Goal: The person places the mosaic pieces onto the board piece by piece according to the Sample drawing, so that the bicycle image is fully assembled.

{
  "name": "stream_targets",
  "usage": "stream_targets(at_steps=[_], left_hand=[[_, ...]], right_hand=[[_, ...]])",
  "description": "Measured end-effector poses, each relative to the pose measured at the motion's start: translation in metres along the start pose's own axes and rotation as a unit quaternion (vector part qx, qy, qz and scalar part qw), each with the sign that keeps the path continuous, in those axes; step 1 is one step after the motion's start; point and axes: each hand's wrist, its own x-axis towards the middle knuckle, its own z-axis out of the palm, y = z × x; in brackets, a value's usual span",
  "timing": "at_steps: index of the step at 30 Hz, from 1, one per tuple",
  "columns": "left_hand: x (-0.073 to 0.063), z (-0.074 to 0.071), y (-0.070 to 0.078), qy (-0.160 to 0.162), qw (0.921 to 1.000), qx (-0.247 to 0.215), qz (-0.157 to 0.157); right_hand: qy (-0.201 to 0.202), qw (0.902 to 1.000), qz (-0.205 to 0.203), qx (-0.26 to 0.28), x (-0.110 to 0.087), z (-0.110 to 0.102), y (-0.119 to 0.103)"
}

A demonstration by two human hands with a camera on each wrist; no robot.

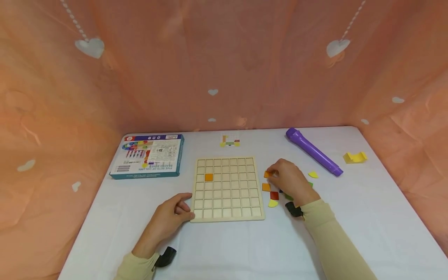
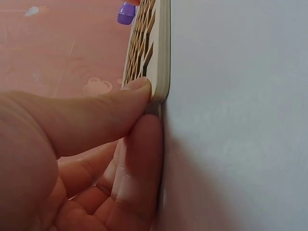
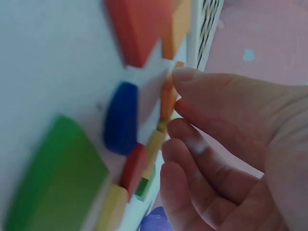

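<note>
A square wooden grid board (image 1: 227, 221) lies flat on the white table, with one orange square tile (image 1: 209, 177) in a cell at its upper left. My left hand (image 1: 171, 216) holds the board's near left corner, thumb on the rim and fingers along the side. Right of the board, my right hand (image 1: 290, 181) pinches another orange tile (image 1: 267, 174) between thumb and index finger. Close by lie an orange tile (image 1: 266, 187), a red tile (image 1: 274, 195) and a yellow rounded tile (image 1: 273, 203). A blue piece (image 3: 121, 118) and a green piece (image 3: 57, 178) lie beneath this hand.
Behind the board is a small pattern card (image 1: 230, 140). A flat printed box (image 1: 148, 155) sits at the left. To the right are a purple tube-shaped wand (image 1: 313, 151), a yellow cradle-shaped block (image 1: 355, 157) and a yellow piece (image 1: 313, 175). Orange cloth walls the back and sides.
</note>
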Motion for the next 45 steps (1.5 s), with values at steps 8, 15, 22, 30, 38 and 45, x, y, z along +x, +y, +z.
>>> stream_targets(at_steps=[8, 15, 22, 30, 38, 45], left_hand=[[-0.002, 0.002, -0.005, -0.002, 1.0, -0.006, -0.004], [0.002, 0.003, -0.004, 0.001, 1.0, -0.005, -0.005], [0.002, 0.003, -0.002, 0.004, 1.0, 0.004, -0.002], [0.0, 0.001, -0.003, 0.004, 0.9998, 0.009, 0.015], [-0.001, 0.002, -0.005, 0.004, 0.9999, 0.006, 0.012], [0.0, 0.001, -0.004, 0.009, 0.9999, -0.003, 0.01]], right_hand=[[0.001, 0.9999, -0.011, -0.013, -0.002, 0.007, -0.001], [-0.003, 1.0, -0.001, -0.002, -0.001, 0.005, -0.001], [-0.009, 1.0, 0.001, 0.0, -0.001, 0.004, 0.001], [-0.01, 0.9999, -0.01, -0.009, -0.001, 0.001, 0.002], [-0.006, 0.9998, -0.021, -0.002, -0.002, 0.001, 0.002], [-0.007, 0.999, -0.044, 0.006, -0.001, 0.006, -0.008]])
